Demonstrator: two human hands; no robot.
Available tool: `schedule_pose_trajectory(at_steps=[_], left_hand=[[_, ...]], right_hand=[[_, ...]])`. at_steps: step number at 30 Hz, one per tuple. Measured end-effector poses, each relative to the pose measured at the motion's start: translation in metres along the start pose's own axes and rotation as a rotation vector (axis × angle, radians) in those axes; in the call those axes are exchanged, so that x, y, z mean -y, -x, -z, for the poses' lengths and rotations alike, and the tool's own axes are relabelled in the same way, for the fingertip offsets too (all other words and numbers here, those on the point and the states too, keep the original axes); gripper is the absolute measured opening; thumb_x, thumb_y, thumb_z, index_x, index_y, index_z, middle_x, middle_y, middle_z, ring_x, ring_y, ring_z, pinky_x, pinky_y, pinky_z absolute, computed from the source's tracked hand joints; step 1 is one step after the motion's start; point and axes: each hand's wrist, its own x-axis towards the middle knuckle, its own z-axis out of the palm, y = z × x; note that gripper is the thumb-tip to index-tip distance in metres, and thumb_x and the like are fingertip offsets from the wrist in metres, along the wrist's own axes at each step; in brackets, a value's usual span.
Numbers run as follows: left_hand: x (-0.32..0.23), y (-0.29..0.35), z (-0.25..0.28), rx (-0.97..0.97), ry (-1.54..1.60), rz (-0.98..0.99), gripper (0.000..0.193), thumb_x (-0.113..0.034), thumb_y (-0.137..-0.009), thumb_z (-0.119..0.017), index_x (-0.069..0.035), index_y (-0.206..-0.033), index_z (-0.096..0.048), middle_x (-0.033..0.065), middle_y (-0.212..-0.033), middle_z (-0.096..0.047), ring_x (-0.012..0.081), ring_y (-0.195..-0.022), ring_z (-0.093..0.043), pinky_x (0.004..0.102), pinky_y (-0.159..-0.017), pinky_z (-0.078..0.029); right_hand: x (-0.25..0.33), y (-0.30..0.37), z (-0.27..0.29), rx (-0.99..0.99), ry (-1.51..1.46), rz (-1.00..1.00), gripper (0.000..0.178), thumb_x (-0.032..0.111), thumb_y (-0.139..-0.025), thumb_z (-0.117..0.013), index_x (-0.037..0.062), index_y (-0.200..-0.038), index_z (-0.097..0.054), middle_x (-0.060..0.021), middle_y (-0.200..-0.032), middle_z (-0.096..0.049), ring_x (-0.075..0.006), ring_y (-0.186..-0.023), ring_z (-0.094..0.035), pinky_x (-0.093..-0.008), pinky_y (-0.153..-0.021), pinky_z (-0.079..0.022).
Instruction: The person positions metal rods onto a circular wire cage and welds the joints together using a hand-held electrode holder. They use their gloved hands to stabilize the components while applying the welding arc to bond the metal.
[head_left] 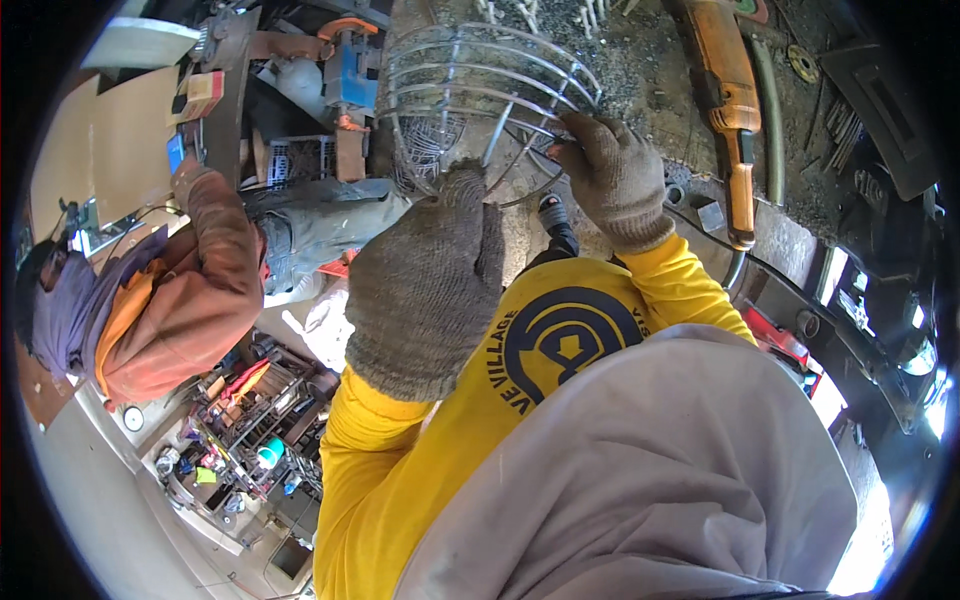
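A domed metal wire frame [470, 68] of curved rods and crossing bars lies in front of me, over the edge of a dirty workbench. My left hand [425, 290], in a grey-brown knitted glove, is closed at the near left part of the frame; its fingertips are partly hidden behind the glove. My right hand [612, 180], in a matching glove, pinches the frame's right end, where the rods meet. Between both hands, thinner rods of the frame bend down toward me.
An orange angle grinder [728, 90] lies on the workbench [650, 85] at the right, beside a metal pipe [768, 120]. Short rods lie at the far edge. To the left stand a blue clamp [352, 75] and another person [190, 300] in an orange-brown top.
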Motion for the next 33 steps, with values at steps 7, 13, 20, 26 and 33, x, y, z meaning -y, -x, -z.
schedule_pose_trajectory(at_steps=[7, 13, 20, 26, 33], left_hand=[[0.008, -0.007, 0.006, 0.017, -0.005, -0.097, 0.023, -0.013, -0.094, -0.069, -0.004, -0.115, -0.07, 0.0177, -0.091, -0.073, 0.0355, -0.077, -0.07, 0.0444, -0.07, -0.056], [0.018, 0.0, -0.01, -0.046, -0.019, -0.107, 0.023, -0.022, -0.093, -0.069, -0.009, -0.112, -0.069, 0.0149, -0.085, -0.071, 0.0342, -0.071, -0.07, 0.0445, -0.063, -0.055], [0.007, -0.001, -0.012, -0.08, -0.057, -0.072, 0.016, -0.025, -0.095, -0.066, -0.013, -0.105, -0.068, 0.0132, -0.081, -0.07, 0.0336, -0.072, -0.07, 0.0465, -0.061, -0.054], [0.009, 0.002, -0.012, -0.119, -0.088, -0.119, 0.017, -0.026, -0.095, -0.066, -0.011, -0.104, -0.067, 0.013, -0.08, -0.069, 0.0329, -0.07, -0.069, 0.0451, -0.061, -0.055], [0.008, -0.002, -0.004, -0.081, -0.112, -0.169, 0.019, -0.024, -0.093, -0.069, -0.01, -0.105, -0.068, 0.0126, -0.083, -0.072, 0.031, -0.07, -0.071, 0.0434, -0.061, -0.056]], right_hand=[[-0.008, -0.001, -0.001, -0.074, 0.001, 0.059, 0.027, 0.025, -0.087, -0.077, 0.0118, -0.111, -0.073, -0.0109, -0.095, -0.073, -0.0326, -0.076, -0.071, -0.0418, -0.067, -0.056], [-0.004, 0.006, -0.008, -0.069, -0.11, -0.049, 0.029, 0.032, -0.088, -0.074, 0.0153, -0.112, -0.072, -0.0146, -0.097, -0.071, -0.0347, -0.089, -0.07, -0.0481, -0.077, -0.055], [0.001, 0.004, 0.01, -0.047, -0.122, -0.085, 0.032, 0.036, -0.089, -0.074, 0.0171, -0.115, -0.072, -0.0146, -0.1, -0.07, -0.0369, -0.089, -0.07, -0.048, -0.077, -0.056], [-0.005, 0.003, -0.005, -0.084, -0.082, -0.015, 0.029, 0.035, -0.089, -0.074, 0.0167, -0.111, -0.072, -0.0125, -0.095, -0.07, -0.036, -0.083, -0.07, -0.0481, -0.07, -0.056], [-0.011, 0.002, -0.009, -0.093, -0.028, 0.025, 0.024, 0.025, -0.088, -0.075, 0.0091, -0.106, -0.073, -0.0135, -0.089, -0.073, -0.0367, -0.08, -0.07, -0.0466, -0.069, -0.055]])
